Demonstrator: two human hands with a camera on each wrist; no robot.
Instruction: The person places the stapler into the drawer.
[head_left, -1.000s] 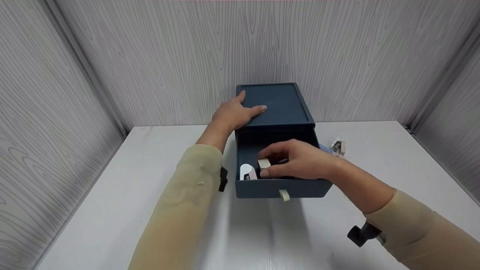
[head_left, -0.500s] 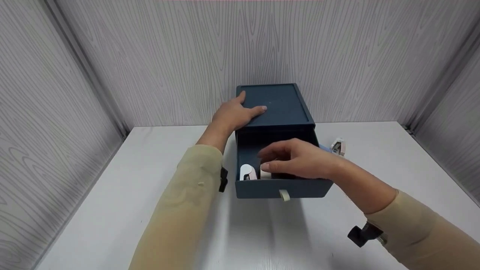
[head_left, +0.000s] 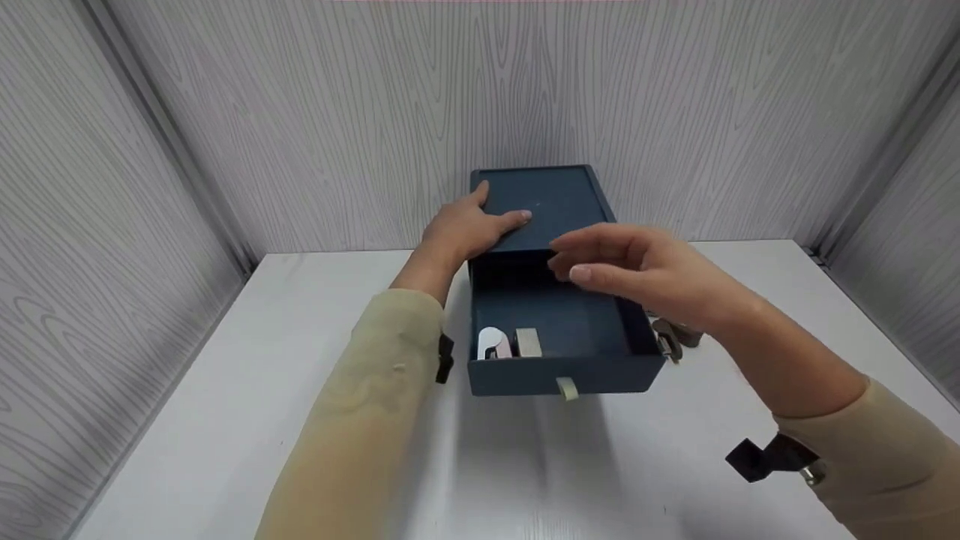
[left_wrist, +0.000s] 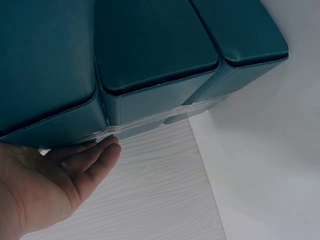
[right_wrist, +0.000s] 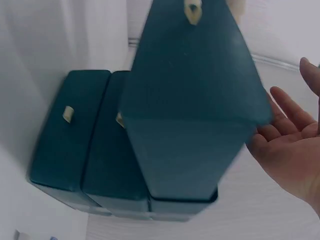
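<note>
The box (head_left: pixel 547 206) sits at the table's (head_left: pixel 225 420) 12 o'clock, its drawer (head_left: pixel 562 375) pulled toward 6, long axis 12-to-6. Left hand (head_left: pixel 465 229) rests flat on the box; right hand (head_left: pixel 645 270) hovers released, holding nothing. 2 small items (head_left: pixel 510 343) lie at the drawer's 7 o'clock corner.

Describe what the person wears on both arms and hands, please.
Both arms wear long, close-fitting sleeves in pale beige: left sleeve, right sleeve. A small black camera mount sits at the right wrist, another black mount at the left. The left hand and right hand are bare.
</note>
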